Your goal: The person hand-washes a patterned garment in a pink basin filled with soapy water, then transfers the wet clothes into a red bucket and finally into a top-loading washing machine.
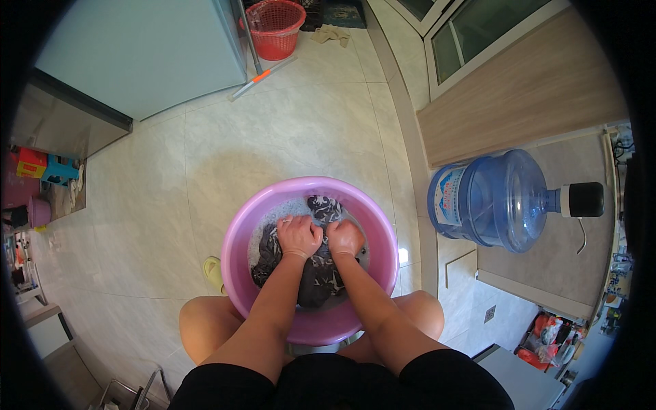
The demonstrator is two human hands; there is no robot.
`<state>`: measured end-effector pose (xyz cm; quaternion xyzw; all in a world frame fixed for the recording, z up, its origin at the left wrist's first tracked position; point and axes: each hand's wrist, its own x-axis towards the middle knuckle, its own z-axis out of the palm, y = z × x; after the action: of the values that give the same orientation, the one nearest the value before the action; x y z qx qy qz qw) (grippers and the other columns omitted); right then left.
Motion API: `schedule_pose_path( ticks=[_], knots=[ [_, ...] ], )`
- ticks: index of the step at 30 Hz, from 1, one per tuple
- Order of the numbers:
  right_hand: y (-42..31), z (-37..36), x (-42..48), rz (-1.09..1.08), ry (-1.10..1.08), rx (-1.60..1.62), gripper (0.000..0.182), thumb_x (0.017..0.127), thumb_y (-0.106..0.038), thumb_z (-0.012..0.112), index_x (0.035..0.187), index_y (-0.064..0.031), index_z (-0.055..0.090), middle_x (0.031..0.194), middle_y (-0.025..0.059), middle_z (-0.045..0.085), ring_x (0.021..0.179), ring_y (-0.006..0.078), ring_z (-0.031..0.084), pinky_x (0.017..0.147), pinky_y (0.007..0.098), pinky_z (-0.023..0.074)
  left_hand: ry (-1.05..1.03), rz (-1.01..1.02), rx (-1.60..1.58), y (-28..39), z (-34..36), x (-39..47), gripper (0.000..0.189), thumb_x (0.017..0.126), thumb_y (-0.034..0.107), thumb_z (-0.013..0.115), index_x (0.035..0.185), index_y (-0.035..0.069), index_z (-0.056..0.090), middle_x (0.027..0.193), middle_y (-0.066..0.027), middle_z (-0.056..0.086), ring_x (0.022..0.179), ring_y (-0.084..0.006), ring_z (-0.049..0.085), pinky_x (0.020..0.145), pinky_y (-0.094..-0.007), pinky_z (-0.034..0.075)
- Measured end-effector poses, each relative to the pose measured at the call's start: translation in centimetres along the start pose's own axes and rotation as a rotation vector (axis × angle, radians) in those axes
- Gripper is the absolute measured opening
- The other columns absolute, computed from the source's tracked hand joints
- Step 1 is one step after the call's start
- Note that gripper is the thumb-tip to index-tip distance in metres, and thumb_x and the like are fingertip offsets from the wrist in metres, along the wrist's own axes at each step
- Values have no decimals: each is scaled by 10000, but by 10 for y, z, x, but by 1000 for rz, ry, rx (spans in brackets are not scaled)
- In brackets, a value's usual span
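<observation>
A round pink plastic basin (pixel 235 230) stands between my knees, holding sudsy water (pixel 289 207). In it lies a wet, dark grey and black patterned cloth (pixel 315 287), bunched up, with a patterned bit showing beyond my hands. My left hand (pixel 299 236) is curled and gripping the cloth on the left side of the basin. Close beside it, my right hand (pixel 346 238) is closed in a fist on the cloth. The fingertips of both hands are hidden.
A large blue water bottle (pixel 489 200) with a black pump top stands to the right. Ahead are a floor squeegee (pixel 262 77), a red plastic basket (pixel 277 33) and a beige rag (pixel 330 35). A yellow-green slipper (pixel 212 272) shows left of the basin.
</observation>
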<state>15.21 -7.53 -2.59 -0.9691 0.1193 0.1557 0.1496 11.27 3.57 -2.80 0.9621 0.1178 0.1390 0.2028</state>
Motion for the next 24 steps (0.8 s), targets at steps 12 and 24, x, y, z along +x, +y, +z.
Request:
schedule_pose_path(
  ticks=[12, 24],
  knots=[
    [1, 2, 0, -6, 25, -4, 364, 774, -350, 517, 724, -25, 674, 760, 216, 660, 718, 388, 654, 665, 482, 517, -52, -26, 19, 0, 1, -1, 153, 671, 245, 555, 633, 100, 588, 684, -98, 621, 725, -291, 565, 786, -428, 376],
    [0, 0, 0, -1, 8, -7, 371, 779, -355, 513, 729, -26, 677, 765, 214, 661, 724, 389, 654, 664, 481, 515, -25, -18, 11, -1, 1, -1, 151, 672, 239, 554, 623, 99, 585, 671, -92, 615, 718, -289, 565, 781, -428, 379]
  ],
)
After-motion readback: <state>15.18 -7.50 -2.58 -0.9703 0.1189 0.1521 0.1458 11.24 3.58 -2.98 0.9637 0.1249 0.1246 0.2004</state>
